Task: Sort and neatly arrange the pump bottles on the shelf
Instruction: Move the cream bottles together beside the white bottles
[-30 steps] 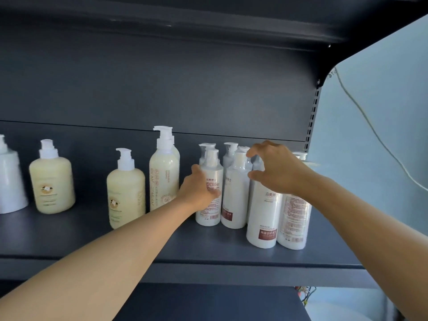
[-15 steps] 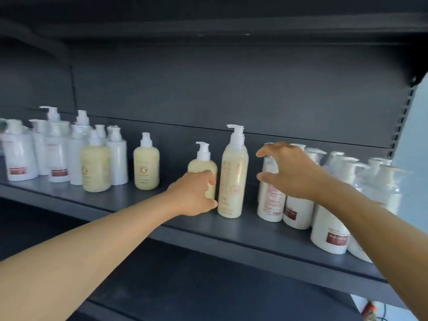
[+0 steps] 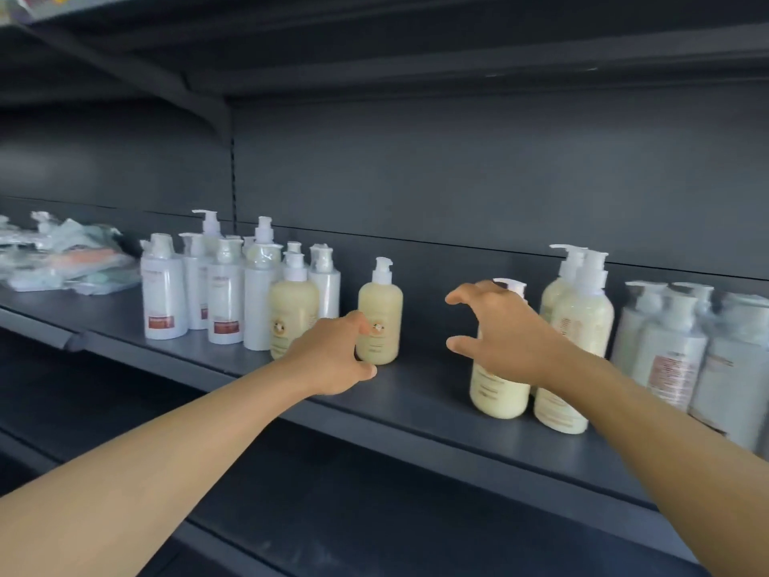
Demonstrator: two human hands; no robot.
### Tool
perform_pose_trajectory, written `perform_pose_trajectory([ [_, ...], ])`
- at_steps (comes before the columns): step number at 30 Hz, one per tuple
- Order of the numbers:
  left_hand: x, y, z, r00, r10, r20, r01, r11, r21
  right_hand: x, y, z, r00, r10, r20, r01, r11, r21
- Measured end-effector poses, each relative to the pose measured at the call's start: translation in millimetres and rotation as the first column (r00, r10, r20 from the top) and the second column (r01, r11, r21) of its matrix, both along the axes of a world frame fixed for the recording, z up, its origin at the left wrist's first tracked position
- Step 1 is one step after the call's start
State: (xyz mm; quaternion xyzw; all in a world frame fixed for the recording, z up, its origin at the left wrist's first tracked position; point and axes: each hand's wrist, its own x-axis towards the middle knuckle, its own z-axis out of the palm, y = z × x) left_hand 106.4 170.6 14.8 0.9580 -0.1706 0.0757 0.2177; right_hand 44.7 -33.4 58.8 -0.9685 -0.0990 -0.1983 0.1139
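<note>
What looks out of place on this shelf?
One yellow bottle stands in the white cluster at left, and another stands alone mid-shelf. Loose plastic packets are heaped at far left. No spills visible.

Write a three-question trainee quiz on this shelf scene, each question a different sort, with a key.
1. True or false: the right hand grips a white bottle.
2. Which is nearest the left hand? A) plastic packets B) lone cream pump bottle C) right-end white bottles
3. Fill in: the left-hand cluster of white bottles stands on the dark ___.

Key: 1 false, it is spread and holds nothing; 2 B; 3 shelf.
</note>
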Motion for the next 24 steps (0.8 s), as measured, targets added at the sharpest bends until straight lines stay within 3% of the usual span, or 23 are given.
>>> perform_pose_trajectory([
  [5, 42.5, 46.8, -0.4, 0.996, 0.011, 0.085, -0.01, 1.0, -0.017, 35.6, 31.3, -11.9, 0.971, -0.193, 0.139, 0.19, 0.981, 0.032],
  [8, 66.2, 68.8, -0.5, 0.991, 0.019, 0.135, -0.014, 0.999, -0.037, 47.8, 30.8, -17.4, 0.874, -0.421, 0.241, 0.444, 0.895, -0.047],
  [11, 81.3, 81.9, -2.9, 0.976, 0.029, 0.217, -0.01, 0.996, -0.09, 54.0, 24.5, -25.0, 0.788, -0.577, 0.216, 0.592, 0.806, -0.005],
  [17, 99.6, 93.2, -11.2, 0.954, 0.044, 0.298, 0.006, 0.986, -0.164, 60.1, 20.8, -36.9, 0.723, -0.674, 0.151, 0.663, 0.739, 0.12],
  [24, 114.4, 92.0, -32.4, 0.994, 0.015, 0.109, 0.021, 0.947, -0.32, 55.2, 13.2, -51.4, 0.758, -0.637, 0.141, 0.569, 0.751, 0.336],
])
